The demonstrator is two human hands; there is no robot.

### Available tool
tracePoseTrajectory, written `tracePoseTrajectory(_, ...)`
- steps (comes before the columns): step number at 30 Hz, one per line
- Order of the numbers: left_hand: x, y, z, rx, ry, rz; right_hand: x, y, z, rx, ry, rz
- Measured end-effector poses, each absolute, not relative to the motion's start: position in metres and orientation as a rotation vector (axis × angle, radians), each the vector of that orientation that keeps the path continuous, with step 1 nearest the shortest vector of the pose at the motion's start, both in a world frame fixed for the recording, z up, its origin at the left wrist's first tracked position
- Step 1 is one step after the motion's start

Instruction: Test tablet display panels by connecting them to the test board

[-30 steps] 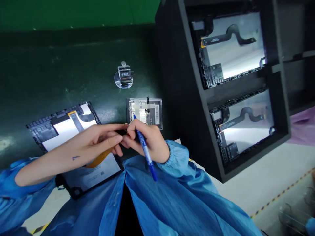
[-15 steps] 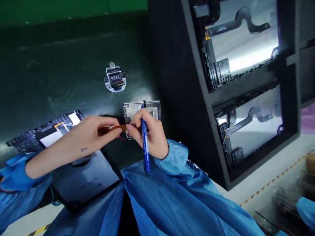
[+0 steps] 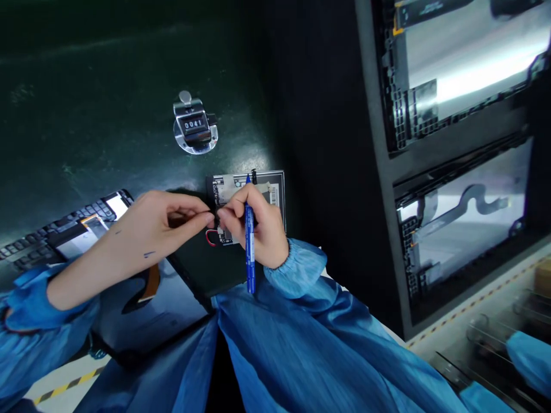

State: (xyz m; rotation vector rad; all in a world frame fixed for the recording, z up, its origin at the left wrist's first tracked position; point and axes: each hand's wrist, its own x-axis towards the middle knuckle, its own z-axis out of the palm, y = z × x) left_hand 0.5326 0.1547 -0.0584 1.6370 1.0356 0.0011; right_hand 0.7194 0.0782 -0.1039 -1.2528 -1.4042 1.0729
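At frame centre, the circuit board (image 3: 227,236) could be marked if the blue pen (image 3: 250,246) gripped in the right hand (image 3: 267,232) is tilted; the left hand (image 3: 150,223) is pinched, contents hidden

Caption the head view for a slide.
Left hand nearly meets right hand, which holds a blue pen, at an electronic module.

Hands (image 3: 263,232) hide pt of circuit bd (image 3: 226,188), upper rack panel (image 3: 469,54) cut off.

This looks like an electronics assembly workshop. The green workbench (image 3: 107,115) holds a circuit-board module (image 3: 224,189) and a tally counter (image 3: 193,125). A black rack (image 3: 327,143) holds display panels (image 3: 495,226) near striped hazard tape (image 3: 473,319)
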Motion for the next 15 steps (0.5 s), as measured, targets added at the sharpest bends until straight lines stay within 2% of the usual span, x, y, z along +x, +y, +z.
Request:
tracePoseTrajectory(5, 0.531, 0.156, -0.061, 1.713, 1.121, -0.046, 0.721, 0.077, -0.104, -1.429, -1.238, 1.030)
tracePoseTrajectory(15, 0.541, 0.156, -0.062, 1.751, 1.189, -0.106, 0.723, 0.080, -0.101, -1.461, -1.391, 0.909)
